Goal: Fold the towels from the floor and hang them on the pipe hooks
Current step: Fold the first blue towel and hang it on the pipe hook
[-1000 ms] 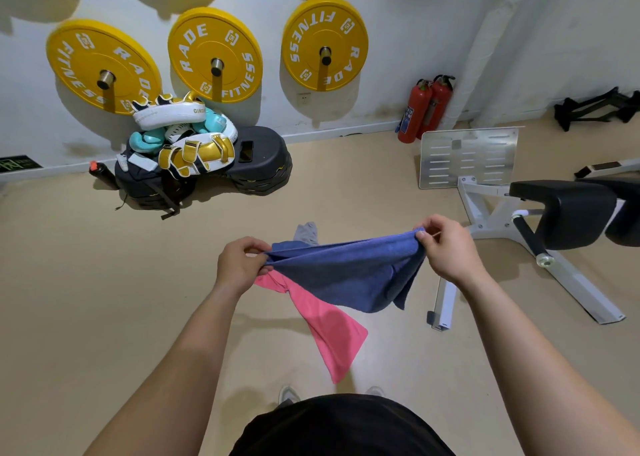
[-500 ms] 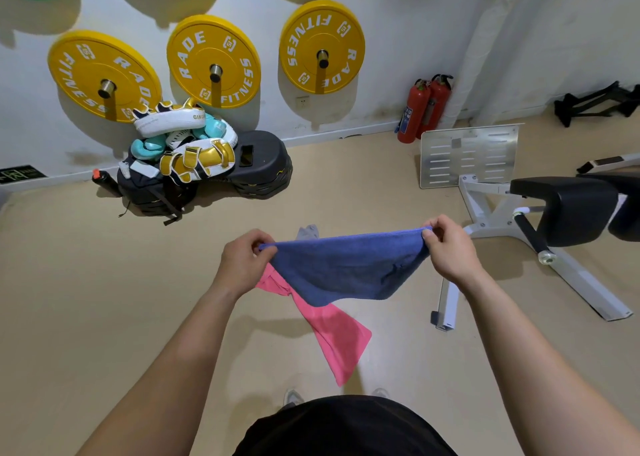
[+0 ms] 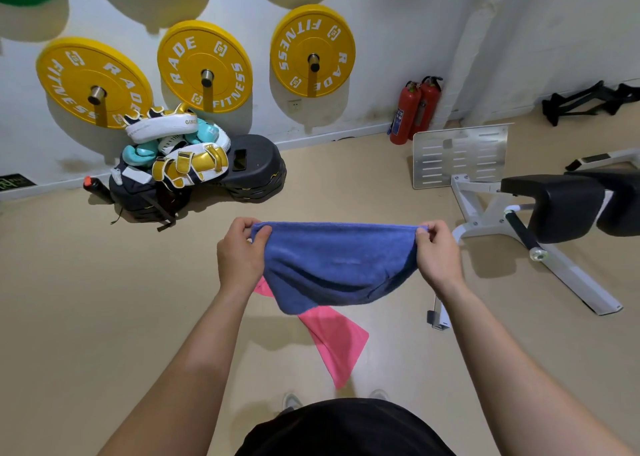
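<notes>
Holding a blue towel (image 3: pixel 337 268) stretched in the air, left hand (image 3: pixel 240 253) and right hand (image 3: pixel 438 253) each pinch a top corner. Folding has just begun; likely next, bringing corners together. A pink towel (image 3: pixel 337 341) hangs beneath it.

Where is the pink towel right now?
In the head view, the pink towel is low in the middle, mostly hidden behind the blue towel that the left hand and right hand hold up.

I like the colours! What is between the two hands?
In the head view, the blue towel stretches between the left hand and the right hand, each pinching a top corner. Below it a pink towel shows.
</notes>
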